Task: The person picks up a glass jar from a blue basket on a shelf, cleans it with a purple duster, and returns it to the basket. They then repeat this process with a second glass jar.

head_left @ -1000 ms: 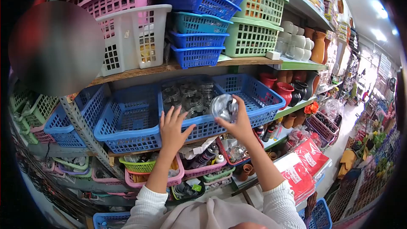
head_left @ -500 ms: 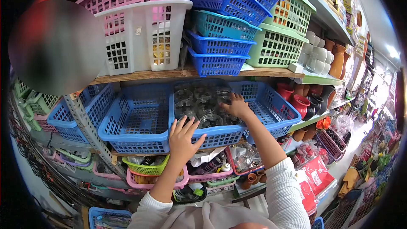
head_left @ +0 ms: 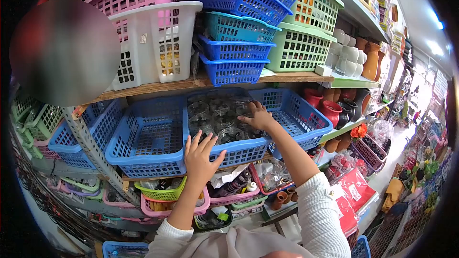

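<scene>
My left hand (head_left: 201, 157), fingers spread, rests at the front left rim of the middle blue plastic basket (head_left: 246, 149). That basket holds several clear, round, shiny containers (head_left: 224, 119) with dark parts; their exact kind is hard to make out. My right hand (head_left: 258, 117) reaches over the basket's right side, fingers apart and slightly bent, its fingertips on or just above the containers. No object shows clearly in its grasp. Another blue basket (head_left: 146, 155) stands to the left, and a third blue basket (head_left: 301, 134) to the right.
A wooden shelf (head_left: 201, 83) runs above, carrying a white basket (head_left: 143, 48), stacked blue baskets (head_left: 234, 69) and green baskets (head_left: 299, 50). A metal post (head_left: 98, 148) stands at left. Red and black vases (head_left: 331, 112) sit at right. Smaller filled baskets (head_left: 162, 188) lie below.
The view has shifted slightly, so the shelf appears a little further left. Both hands stay in nearly the same places at the middle basket; the right fingers have shifted slightly over the containers.
</scene>
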`<state>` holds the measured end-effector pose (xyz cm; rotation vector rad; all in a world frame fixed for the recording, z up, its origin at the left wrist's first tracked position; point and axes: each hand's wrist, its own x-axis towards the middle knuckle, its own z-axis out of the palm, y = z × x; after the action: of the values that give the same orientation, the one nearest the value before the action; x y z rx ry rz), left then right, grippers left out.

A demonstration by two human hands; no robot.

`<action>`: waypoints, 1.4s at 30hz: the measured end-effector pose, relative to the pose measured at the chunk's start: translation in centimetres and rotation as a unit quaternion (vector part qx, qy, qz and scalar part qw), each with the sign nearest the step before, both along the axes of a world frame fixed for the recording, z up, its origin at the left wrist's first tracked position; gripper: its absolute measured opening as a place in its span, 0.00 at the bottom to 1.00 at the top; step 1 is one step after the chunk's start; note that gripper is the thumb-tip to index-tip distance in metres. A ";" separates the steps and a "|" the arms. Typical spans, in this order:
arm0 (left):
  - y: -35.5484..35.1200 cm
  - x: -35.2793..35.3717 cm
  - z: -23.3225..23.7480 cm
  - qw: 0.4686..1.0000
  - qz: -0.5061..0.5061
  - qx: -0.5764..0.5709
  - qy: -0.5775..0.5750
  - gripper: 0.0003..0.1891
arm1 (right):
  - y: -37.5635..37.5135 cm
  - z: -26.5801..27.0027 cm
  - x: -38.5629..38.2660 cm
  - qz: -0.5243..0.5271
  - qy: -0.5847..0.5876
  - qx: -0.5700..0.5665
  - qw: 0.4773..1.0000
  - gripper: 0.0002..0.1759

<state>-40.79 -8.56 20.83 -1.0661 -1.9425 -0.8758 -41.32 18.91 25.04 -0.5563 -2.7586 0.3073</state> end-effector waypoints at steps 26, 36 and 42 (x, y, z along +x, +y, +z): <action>9.9 21.3 -4.9 0.849 -0.513 -0.021 -0.128 0.08 | -12.1 -8.8 46.4 -0.131 0.241 -0.318 0.907 0.13; 11.9 41.9 -13.7 0.622 -0.707 -0.217 -0.257 0.08 | -22.2 -21.4 69.9 -0.509 0.179 -0.229 0.810 0.17; 11.4 48.2 -21.5 0.564 -0.706 -0.305 -0.300 0.09 | -27.8 -29.5 76.1 -0.656 -0.050 -0.223 0.719 0.27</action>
<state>7.43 2.84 -0.66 -3.3279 -1.4872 -1.4820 34.82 -8.91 -4.51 -2.4127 -1.6318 0.5368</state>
